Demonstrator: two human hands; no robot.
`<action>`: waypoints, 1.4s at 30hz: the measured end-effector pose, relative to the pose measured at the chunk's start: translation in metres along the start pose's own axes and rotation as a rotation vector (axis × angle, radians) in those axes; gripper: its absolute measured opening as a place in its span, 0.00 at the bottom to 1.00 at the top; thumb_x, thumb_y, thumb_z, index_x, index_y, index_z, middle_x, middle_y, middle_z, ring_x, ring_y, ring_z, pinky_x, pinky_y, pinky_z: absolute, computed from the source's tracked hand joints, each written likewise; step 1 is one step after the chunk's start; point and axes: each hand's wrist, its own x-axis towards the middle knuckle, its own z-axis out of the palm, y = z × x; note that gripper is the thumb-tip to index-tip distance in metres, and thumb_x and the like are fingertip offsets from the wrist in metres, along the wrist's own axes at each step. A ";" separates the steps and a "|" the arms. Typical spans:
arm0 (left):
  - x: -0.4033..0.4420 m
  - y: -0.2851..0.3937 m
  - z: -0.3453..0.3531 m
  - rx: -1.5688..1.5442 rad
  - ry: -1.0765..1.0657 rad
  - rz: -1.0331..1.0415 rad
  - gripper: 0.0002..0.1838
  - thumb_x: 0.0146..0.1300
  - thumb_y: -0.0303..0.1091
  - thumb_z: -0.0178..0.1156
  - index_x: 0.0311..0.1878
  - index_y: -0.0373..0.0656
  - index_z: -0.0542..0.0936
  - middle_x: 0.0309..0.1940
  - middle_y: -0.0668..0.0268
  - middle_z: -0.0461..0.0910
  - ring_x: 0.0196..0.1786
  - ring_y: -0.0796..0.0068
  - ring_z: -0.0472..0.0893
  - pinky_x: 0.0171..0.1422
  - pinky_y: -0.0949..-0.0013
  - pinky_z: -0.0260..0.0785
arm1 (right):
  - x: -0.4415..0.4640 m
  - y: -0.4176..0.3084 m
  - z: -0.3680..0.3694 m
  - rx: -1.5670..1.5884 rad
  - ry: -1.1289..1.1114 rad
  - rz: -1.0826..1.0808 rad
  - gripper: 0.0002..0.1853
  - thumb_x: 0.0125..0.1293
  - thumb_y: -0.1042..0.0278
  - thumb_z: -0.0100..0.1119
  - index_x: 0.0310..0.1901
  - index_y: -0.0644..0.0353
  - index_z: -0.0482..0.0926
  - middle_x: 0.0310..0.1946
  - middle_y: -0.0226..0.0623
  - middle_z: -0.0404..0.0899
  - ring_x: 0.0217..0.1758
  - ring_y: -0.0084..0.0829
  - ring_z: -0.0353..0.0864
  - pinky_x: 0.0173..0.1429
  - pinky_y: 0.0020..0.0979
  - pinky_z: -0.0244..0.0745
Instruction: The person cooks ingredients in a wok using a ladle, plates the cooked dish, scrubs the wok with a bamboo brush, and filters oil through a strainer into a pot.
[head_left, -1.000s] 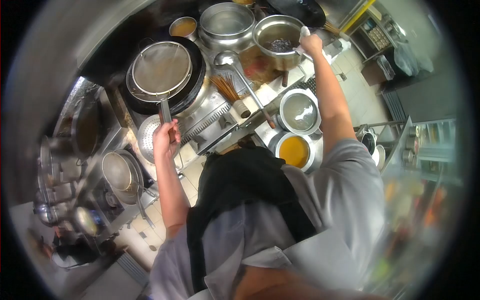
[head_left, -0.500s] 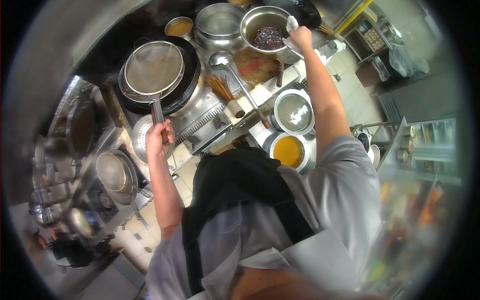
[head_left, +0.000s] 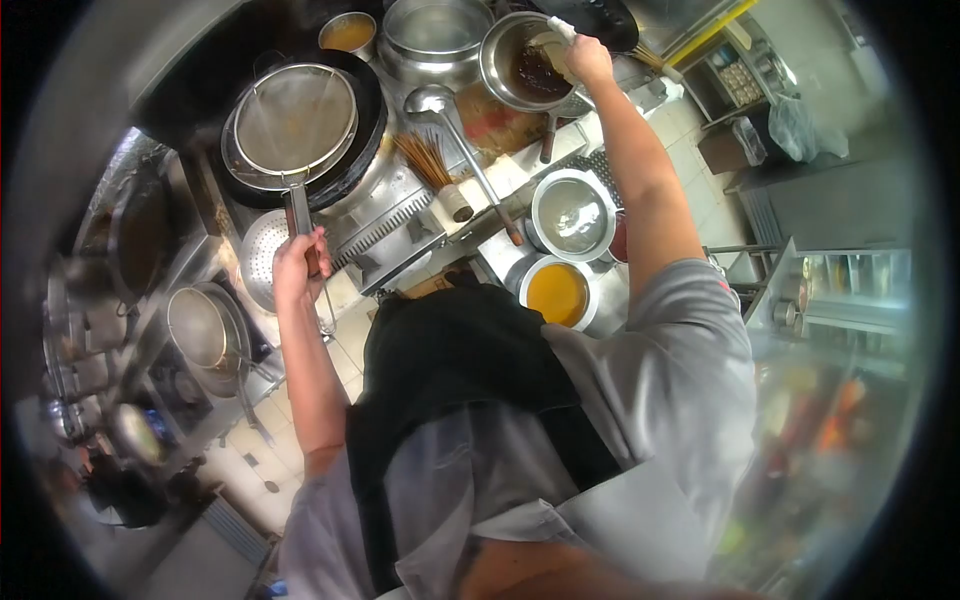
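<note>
My left hand [head_left: 300, 268] is closed round the handle of a round mesh strainer [head_left: 297, 120], which lies over a black wok [head_left: 365, 150] on the stove. A perforated ladle [head_left: 262, 255] is just beside that hand. At the upper right my right hand [head_left: 588, 60] grips the rim of a steel pot [head_left: 497, 70] with a white cloth [head_left: 562, 28]. The pot is tilted, with dark contents [head_left: 540, 75] gathered at one side. A long ladle [head_left: 465, 140] and a bamboo brush [head_left: 430, 165] lie between my hands.
A large steel pot [head_left: 438, 30] and a small bowl of orange-brown liquid [head_left: 348, 35] stand at the back. Nearer my body are a pot of clear liquid [head_left: 572, 214] and one of yellow liquid [head_left: 558, 294]. More strainers [head_left: 200, 328] are at the left.
The pot in my right hand has tilted further, its dark contents have shifted, and a pale inner surface shows. The view has shifted, while my left hand keeps its hold on the strainer.
</note>
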 end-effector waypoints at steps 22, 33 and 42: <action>0.008 -0.014 -0.007 0.014 -0.022 -0.003 0.14 0.63 0.29 0.56 0.46 0.28 0.74 0.26 0.63 0.75 0.20 0.72 0.72 0.22 0.69 0.63 | -0.033 -0.051 0.054 -0.329 -0.119 -0.508 0.13 0.65 0.69 0.49 0.43 0.67 0.79 0.41 0.52 0.84 0.43 0.46 0.87 0.46 0.42 0.83; 0.006 -0.011 -0.007 -0.024 -0.029 -0.008 0.13 0.63 0.28 0.59 0.45 0.28 0.74 0.25 0.64 0.75 0.20 0.73 0.73 0.22 0.69 0.65 | -0.058 -0.090 0.063 -0.425 -0.162 -0.599 0.13 0.65 0.71 0.49 0.43 0.67 0.82 0.40 0.53 0.83 0.43 0.46 0.87 0.44 0.42 0.84; 0.012 -0.012 -0.015 -0.016 -0.070 -0.004 0.12 0.62 0.28 0.59 0.44 0.30 0.75 0.24 0.65 0.75 0.19 0.74 0.73 0.22 0.70 0.66 | -0.069 -0.104 0.066 -0.490 -0.172 -0.672 0.13 0.64 0.71 0.50 0.42 0.67 0.82 0.39 0.52 0.83 0.40 0.45 0.88 0.41 0.39 0.85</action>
